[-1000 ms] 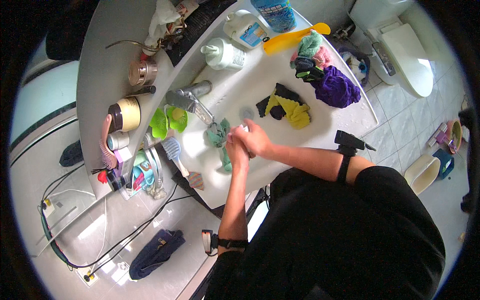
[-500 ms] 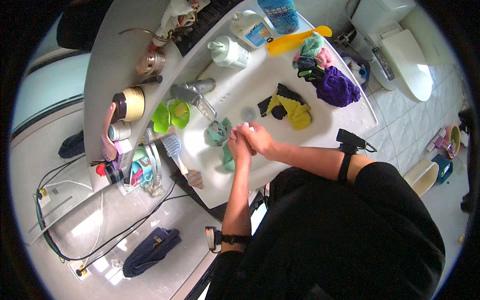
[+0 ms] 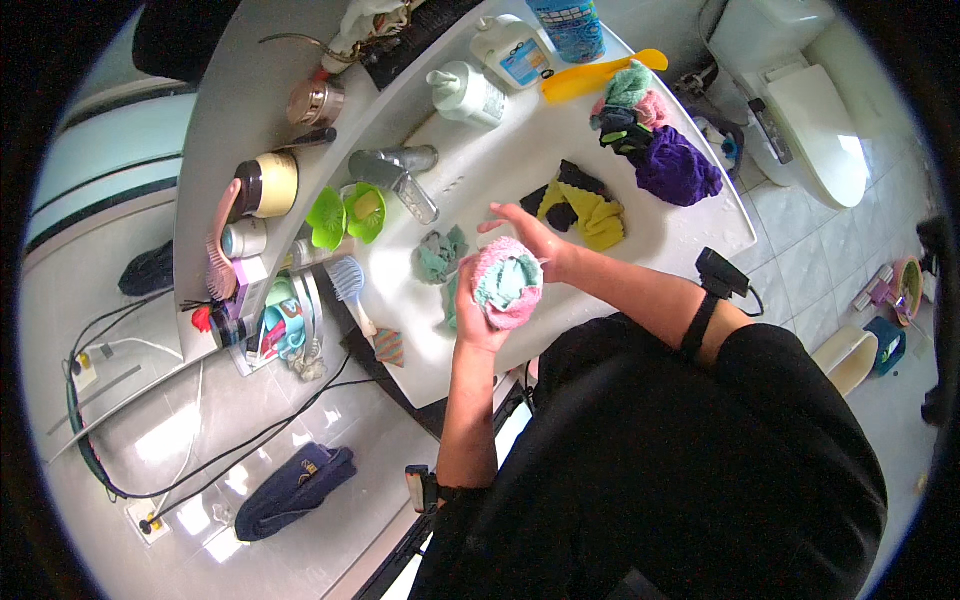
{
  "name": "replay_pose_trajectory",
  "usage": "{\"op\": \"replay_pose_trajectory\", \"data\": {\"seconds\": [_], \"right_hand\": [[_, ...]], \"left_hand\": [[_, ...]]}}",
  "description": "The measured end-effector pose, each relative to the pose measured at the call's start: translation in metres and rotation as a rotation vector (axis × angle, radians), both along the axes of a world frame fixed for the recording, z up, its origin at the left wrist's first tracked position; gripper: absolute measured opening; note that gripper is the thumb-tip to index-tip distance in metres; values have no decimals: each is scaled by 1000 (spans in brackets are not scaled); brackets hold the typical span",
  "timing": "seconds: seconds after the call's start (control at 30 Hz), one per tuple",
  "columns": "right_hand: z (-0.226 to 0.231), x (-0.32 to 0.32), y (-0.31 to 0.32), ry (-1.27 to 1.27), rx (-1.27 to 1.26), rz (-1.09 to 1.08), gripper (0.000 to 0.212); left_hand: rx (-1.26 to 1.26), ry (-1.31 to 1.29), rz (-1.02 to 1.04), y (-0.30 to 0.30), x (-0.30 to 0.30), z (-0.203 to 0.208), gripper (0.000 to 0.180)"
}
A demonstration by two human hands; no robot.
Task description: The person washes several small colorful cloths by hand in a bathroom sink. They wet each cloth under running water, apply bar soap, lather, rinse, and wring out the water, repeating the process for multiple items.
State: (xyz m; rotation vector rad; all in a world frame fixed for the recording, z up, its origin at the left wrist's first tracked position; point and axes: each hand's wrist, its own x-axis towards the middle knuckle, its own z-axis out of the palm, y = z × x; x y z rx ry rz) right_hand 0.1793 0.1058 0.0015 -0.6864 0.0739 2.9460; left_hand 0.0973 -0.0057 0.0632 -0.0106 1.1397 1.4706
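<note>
A crumpled fuzzy cloth [image 3: 508, 284], pink outside with mint green in its middle, rests bunched in my left hand [image 3: 478, 326], above the near side of the white sink [image 3: 560, 290]. Just beyond it, my right hand [image 3: 540, 240] has its fingers stretched out and apart, with its palm side close to the bundle. Left of my hands, a wet grey-green cloth [image 3: 441, 254] lies in the sink, and another green piece shows partly behind my left hand. A yellow and black cloth [image 3: 597, 215] is heaped on the right of the basin.
A purple cloth [image 3: 680, 168] and other balled cloths [image 3: 630, 108] sit on the right rim. Along the back stand a white pump bottle [image 3: 467, 97], a white jug [image 3: 512, 50] and a blue bottle [image 3: 568, 28]. The faucet [image 3: 398, 180], green soap dishes [image 3: 345, 215] and a brush [image 3: 349, 287] line the left.
My clasped hands have come apart. The pink and mint cloth, barely visible between them before, now sits in my left hand, nearer to me. My right hand has opened.
</note>
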Motion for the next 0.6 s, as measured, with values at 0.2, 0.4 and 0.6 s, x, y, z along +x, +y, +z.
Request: {"op": "replay_pose_trajectory", "data": {"seconds": [0.2, 0.4, 0.6], "right_hand": [[14, 9, 0, 119, -15, 4, 44], [31, 23, -3, 158, 59, -38, 41], [38, 13, -12, -46, 156, -32, 41]], "left_hand": [[-69, 239, -60, 10, -14, 13, 54], [-320, 1382, -205, 10, -10, 12, 67], [-302, 1769, -70, 15, 20, 17, 29]]}}
